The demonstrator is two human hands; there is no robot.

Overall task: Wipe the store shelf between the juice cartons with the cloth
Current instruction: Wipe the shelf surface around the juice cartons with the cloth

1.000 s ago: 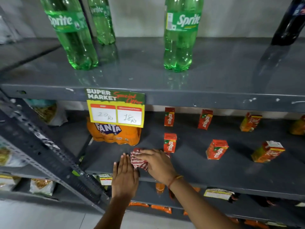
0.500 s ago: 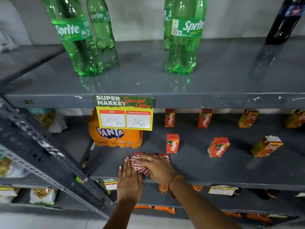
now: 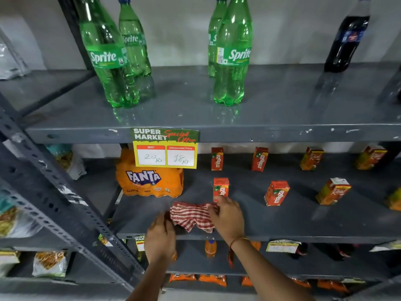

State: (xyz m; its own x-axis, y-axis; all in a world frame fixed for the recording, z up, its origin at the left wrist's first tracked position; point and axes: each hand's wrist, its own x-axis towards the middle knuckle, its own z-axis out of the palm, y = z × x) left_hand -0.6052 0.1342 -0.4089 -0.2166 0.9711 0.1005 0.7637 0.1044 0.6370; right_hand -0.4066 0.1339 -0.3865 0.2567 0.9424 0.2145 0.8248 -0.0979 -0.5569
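A red-and-white striped cloth (image 3: 192, 216) lies bunched on the grey middle shelf (image 3: 303, 222), near its front edge. My left hand (image 3: 160, 237) grips the cloth's left end. My right hand (image 3: 227, 216) holds its right end, fingers curled over the fabric. Just behind my right hand stands a red Maaza juice carton (image 3: 221, 187). A second red carton (image 3: 276, 193) stands to its right, and an orange-green Real carton (image 3: 333, 191) farther right. More cartons (image 3: 260, 159) line the back of the shelf.
An orange Fanta pack (image 3: 149, 181) sits left of the cloth under a yellow price tag (image 3: 166, 148). Green Sprite bottles (image 3: 233, 53) and a dark cola bottle (image 3: 347, 38) stand on the upper shelf. A slotted grey upright (image 3: 65, 198) slants at left. Snack packets fill lower shelves.
The cloth has been spread wider between my hands. My left hand went from flat on the shelf edge to gripping the cloth's left end; my right hand shifted right.
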